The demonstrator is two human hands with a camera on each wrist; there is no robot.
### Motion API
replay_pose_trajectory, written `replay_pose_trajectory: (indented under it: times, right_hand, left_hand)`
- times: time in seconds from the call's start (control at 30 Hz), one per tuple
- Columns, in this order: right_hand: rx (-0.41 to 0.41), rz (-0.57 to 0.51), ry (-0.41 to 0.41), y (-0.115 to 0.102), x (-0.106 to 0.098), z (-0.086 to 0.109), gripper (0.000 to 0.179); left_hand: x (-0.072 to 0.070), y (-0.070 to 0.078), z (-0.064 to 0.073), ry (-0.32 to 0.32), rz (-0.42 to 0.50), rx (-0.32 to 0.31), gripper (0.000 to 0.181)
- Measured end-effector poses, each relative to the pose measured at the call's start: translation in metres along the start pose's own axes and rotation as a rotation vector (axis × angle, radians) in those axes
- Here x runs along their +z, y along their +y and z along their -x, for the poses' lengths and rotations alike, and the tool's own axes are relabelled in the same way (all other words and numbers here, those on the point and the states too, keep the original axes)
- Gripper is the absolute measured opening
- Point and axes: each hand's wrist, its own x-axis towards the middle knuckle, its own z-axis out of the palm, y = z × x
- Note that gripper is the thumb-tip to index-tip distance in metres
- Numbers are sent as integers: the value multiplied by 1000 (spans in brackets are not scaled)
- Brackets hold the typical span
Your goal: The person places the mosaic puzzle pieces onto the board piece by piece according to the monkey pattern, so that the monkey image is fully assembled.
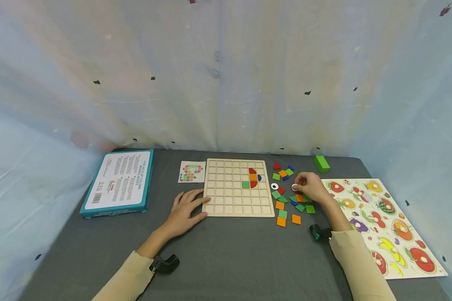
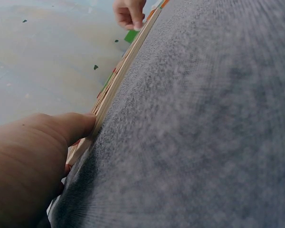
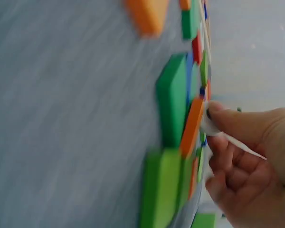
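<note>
A pale wooden grid board [image 1: 226,189] lies on the dark tabletop. Near its right side sit two red curved pieces [image 1: 252,171], an orange square [image 1: 253,177], a green square [image 1: 246,184] and a blue half-round piece [image 1: 259,177]. With fingers spread, my left hand [image 1: 184,213] rests at the board's left edge; its thumb [image 2: 80,124] touches the rim. Right of the board, my right hand [image 1: 312,187] pinches a white round disc [image 3: 209,122] between thumb and finger, just above a loose heap of coloured tiles [image 1: 300,198]. A similar white disc with a black centre [image 1: 274,186] lies nearby.
A small pattern card [image 1: 191,172] lies left of the board, with a teal-edged box [image 1: 116,184] farther left. At right is a fruit-picture board [image 1: 369,246], partly under my right forearm. Behind it stands a green block [image 1: 322,164].
</note>
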Motion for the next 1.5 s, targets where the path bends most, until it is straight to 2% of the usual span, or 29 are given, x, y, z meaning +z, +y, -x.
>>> replay_pose_trajectory:
  times: [0.1, 0.3, 0.4, 0.6, 0.77, 0.93, 1.2, 1.5]
  right_hand:
    - [-30, -101, 6, -14, 10, -10, 10]
    - [-73, -387, -99, -55, 40, -38, 21]
    - [-70, -438, -125, -74, 55, -53, 17]
    - [-52, -340, -79, -97, 78, -76, 8]
    - [11, -262, -45, -107, 86, -83, 7]
    - [53, -164, -37, -111, 89, -83, 7]
    - [55, -57, -38, -110, 89, -79, 9]
    - [39, -21, -21, -107, 87, -77, 6]
  left_hand:
    - [0, -1, 0, -2, -2, -2, 48]
    - [-1, -1, 1, 0, 3, -6, 49]
    - [-1, -1, 2, -1, 0, -6, 49]
    - [-2, -1, 1, 1, -2, -5, 49]
    - [-1, -1, 1, -4, -2, -9, 49]
    - [-1, 0, 0, -7, -1, -9, 48]
    - [0, 0, 0, -3, 0, -8, 48]
    - [-1, 1, 0, 0, 0, -1, 49]
